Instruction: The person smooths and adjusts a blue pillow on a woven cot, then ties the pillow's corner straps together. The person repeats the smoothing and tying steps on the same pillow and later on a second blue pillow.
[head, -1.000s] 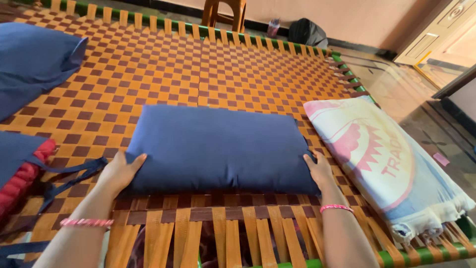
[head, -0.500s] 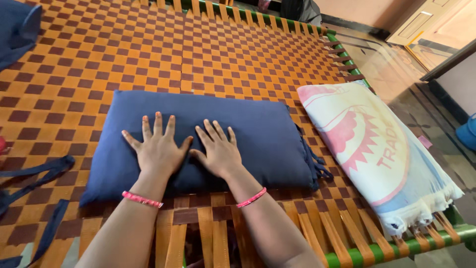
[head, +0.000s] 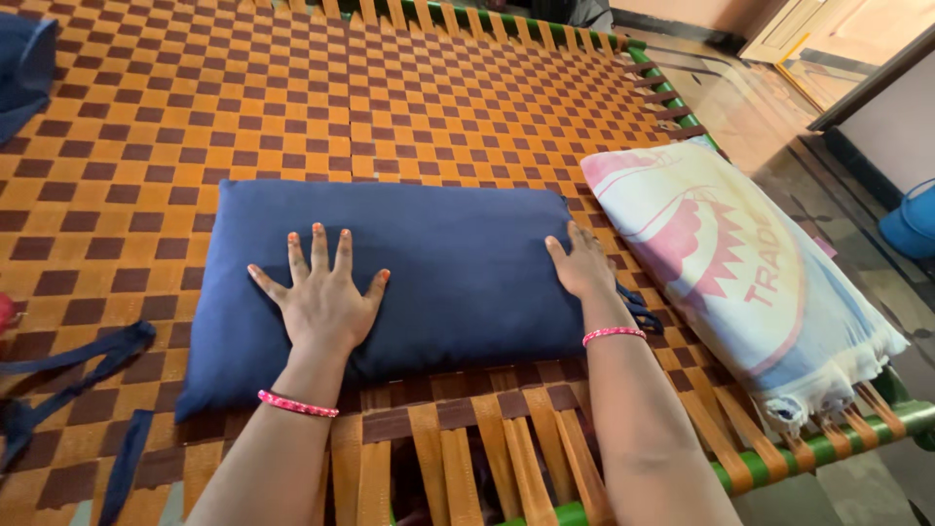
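While the left hand (head: 321,302) lies flat with its fingers (head: 318,245) spread wide on the middle of the dark blue pillow (head: 390,273), the right hand (head: 582,265) rests open at the pillow's right end, fingers loosely together and gripping nothing. That pillow sits near the front edge of the woven cot (head: 292,107), whose straps form an orange and brown check. Just right of it lies a white pillow with a pink print (head: 740,263). Dark blue straps (head: 78,360) trail at the left.

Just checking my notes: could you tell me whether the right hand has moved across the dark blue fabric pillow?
Yes. The right hand slid from the dark blue fabric pillow's middle to its right edge.
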